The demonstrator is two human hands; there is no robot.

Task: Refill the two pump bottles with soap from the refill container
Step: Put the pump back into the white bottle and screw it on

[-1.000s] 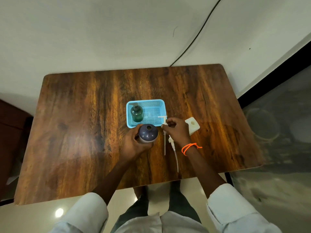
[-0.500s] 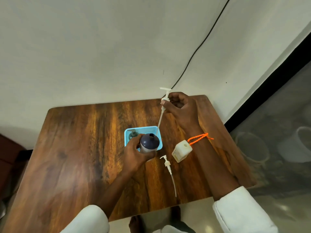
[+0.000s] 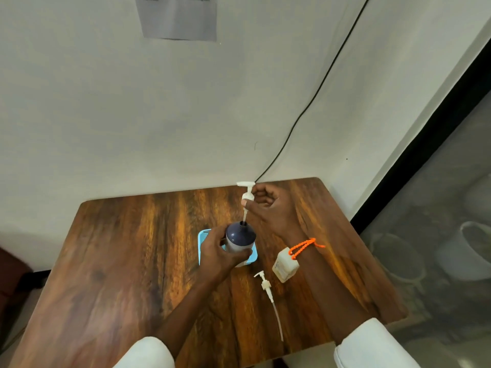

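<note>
Gripping the purple-capped pump bottle [image 3: 240,238] around its pale body, the left hand [image 3: 221,253] is seen holding it upright over the blue plastic basket [image 3: 202,243], whose rim shows to the left of the hand and under the bottle. The bottle's neck is open at the top of its dark dome. A white pump head [image 3: 246,193] is pinched at its collar between thumb and curled fingers of the right hand [image 3: 271,208], above and just behind the bottle; its thin dip tube is angled down so that the tip is at the bottle's mouth (whether it is already inside cannot be told). An orange cord bracelet [image 3: 304,247] is worn on the right wrist.

A second white pump [image 3: 268,293] is laid flat on the wooden table [image 3: 119,261], near the front edge, its nozzle toward the basket and its long tube pointed at the person. Just to its right, beside the right forearm, the cream-coloured refill container [image 3: 284,266] is stood on the table, tilted in appearance by the wide lens, apart from both hands. The second bottle cannot be made out behind the left hand.

White sleeves are seen at the bottom corners. A black cable [image 3: 313,99] is run down the pale wall to the table's back edge, and a grey sheet of paper [image 3: 178,17] is fixed high on that wall.
</note>
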